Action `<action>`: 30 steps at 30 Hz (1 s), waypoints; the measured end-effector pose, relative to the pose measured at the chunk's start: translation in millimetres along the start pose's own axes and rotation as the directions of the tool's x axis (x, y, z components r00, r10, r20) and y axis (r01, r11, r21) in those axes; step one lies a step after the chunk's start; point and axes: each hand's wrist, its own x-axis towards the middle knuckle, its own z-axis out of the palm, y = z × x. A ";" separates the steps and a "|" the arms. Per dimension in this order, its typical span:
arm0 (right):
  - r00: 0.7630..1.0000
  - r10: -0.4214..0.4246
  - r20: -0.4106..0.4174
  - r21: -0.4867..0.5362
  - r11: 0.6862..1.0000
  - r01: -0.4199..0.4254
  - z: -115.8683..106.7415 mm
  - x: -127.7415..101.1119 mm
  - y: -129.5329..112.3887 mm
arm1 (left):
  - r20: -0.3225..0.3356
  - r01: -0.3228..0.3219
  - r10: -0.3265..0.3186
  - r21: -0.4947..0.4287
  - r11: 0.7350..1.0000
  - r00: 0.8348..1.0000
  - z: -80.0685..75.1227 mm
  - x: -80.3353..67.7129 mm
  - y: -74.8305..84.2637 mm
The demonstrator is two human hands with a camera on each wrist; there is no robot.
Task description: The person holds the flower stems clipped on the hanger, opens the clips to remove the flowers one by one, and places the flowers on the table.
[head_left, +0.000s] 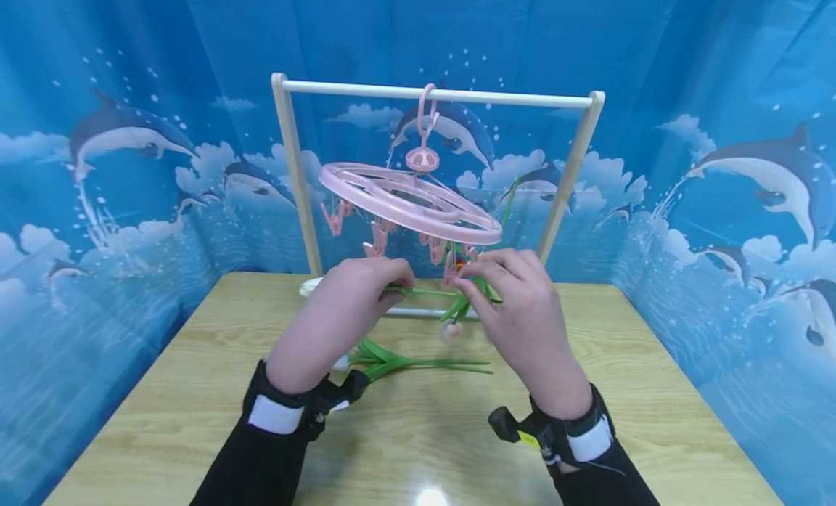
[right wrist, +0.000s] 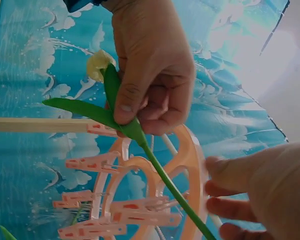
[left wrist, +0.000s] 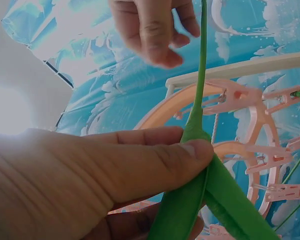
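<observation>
My left hand (head_left: 366,288) pinches an artificial tulip (right wrist: 95,119) between thumb and fingers, where its green leaves meet the stem. The pale flower head (head_left: 310,286) points left, and the thin stem runs to the right. Across from it, my right hand (left wrist: 152,30) has loosely bent fingers beside the stem's far end, with nothing between them. In front of both hands a pink round clip hanger (head_left: 418,201) hangs tilted, lower on the right. Pink clothespins (head_left: 375,239) dangle under its ring. Behind the right hand hangs another tulip (head_left: 452,330), head down.
A wooden stand (head_left: 571,172) with a white top bar (head_left: 509,97) carries the hanger by its hook. On the wooden table (head_left: 215,390) below the hands lies another white tulip (head_left: 418,362). A blue dolphin-print curtain (head_left: 228,34) surrounds the table.
</observation>
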 end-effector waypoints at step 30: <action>0.931 0.172 0.323 -0.212 0.971 -0.106 8.6 -1.8 3.9 | 0.032 0.073 -0.076 0.079 0.994 0.997 7.6 7.8 -6.8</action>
